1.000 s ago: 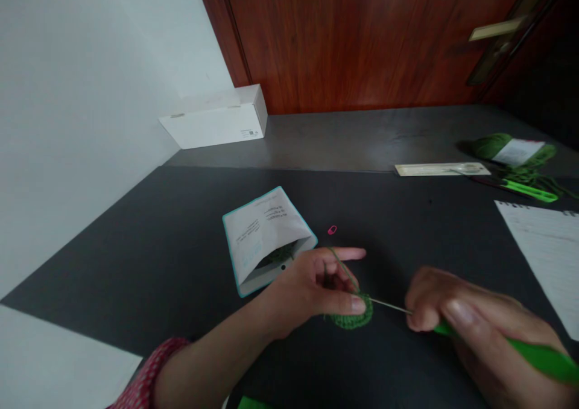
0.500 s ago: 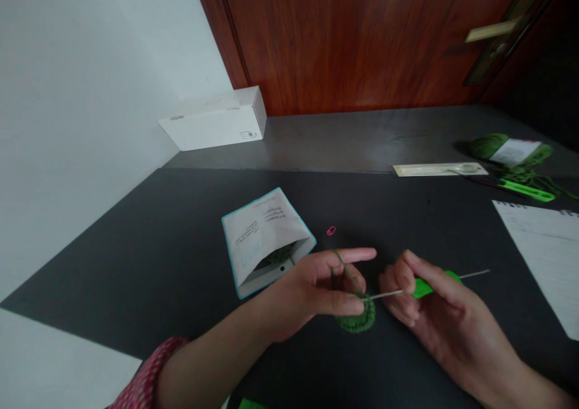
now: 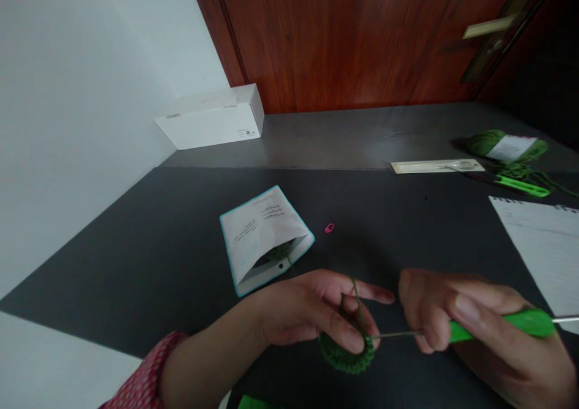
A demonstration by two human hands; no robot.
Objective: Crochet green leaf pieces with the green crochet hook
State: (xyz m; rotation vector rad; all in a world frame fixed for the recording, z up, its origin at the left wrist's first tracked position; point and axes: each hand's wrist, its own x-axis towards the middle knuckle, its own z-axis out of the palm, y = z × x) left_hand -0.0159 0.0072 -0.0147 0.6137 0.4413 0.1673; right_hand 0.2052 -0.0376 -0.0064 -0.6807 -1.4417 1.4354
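Observation:
Between the thumb and fingers of my left hand (image 3: 321,312) is a round piece of dark green crochet (image 3: 348,359). A strand of green yarn (image 3: 358,303) loops over my left index finger, which points right. My right hand (image 3: 479,324) grips a crochet hook (image 3: 527,323) by its bright green handle. The hook's thin metal shaft reaches left to the edge of the crochet; its tip is hidden there. Behind my left hand lies a white pouch (image 3: 266,228) with a teal edge, and green yarn shows in its mouth.
A pink stitch marker (image 3: 329,228) lies beyond my hands. Farther right are a green yarn skein (image 3: 509,146), a long flat packet (image 3: 436,166), a bright green tool (image 3: 522,186) and a notebook page (image 3: 538,252). A white box (image 3: 217,119) stands at the back left.
Both hands have come lower and nearer. My right hand has turned over, knuckles now upward, and moved right with the hook. The crochet piece has tilted and shows more of its rim.

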